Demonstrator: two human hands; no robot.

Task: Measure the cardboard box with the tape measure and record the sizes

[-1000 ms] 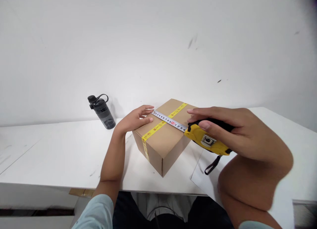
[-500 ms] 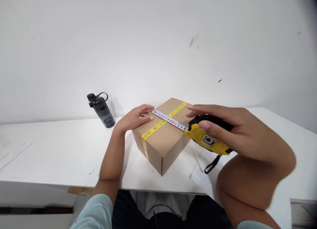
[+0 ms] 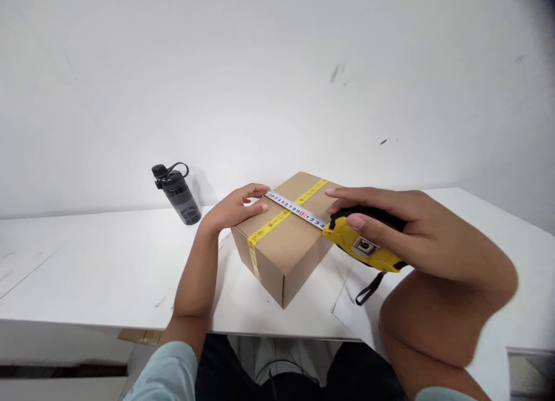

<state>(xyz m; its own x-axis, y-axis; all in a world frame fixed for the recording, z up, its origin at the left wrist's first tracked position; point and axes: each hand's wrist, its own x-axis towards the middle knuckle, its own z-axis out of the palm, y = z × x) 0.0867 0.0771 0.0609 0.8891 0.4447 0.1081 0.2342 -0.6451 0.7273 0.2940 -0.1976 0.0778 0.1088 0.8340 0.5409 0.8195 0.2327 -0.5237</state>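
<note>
A brown cardboard box [image 3: 299, 245] with printed yellow tape across its top sits on the white table. My left hand [image 3: 243, 207] grips the box's far left edge, thumb on the top face; its fingertips touch the end of the tape measure's blade. That white blade [image 3: 288, 204] lies straight across the top, crossing the yellow tape, with a red 10 mark near its middle. In my right hand [image 3: 411, 227] is the yellow and black tape measure [image 3: 364, 245], held at the box's right edge with its black wrist strap hanging down.
A dark water bottle [image 3: 182, 198] with a loop lid stands back left, close to the white wall [image 3: 260, 88]. White paper [image 3: 359, 314] lies under my right forearm, reaching the front edge of the table [image 3: 108, 273]. My legs are below that edge.
Almost nothing differs. My right hand and the tape measure's case have shifted very slightly; the box, blade and left hand keep their places.
</note>
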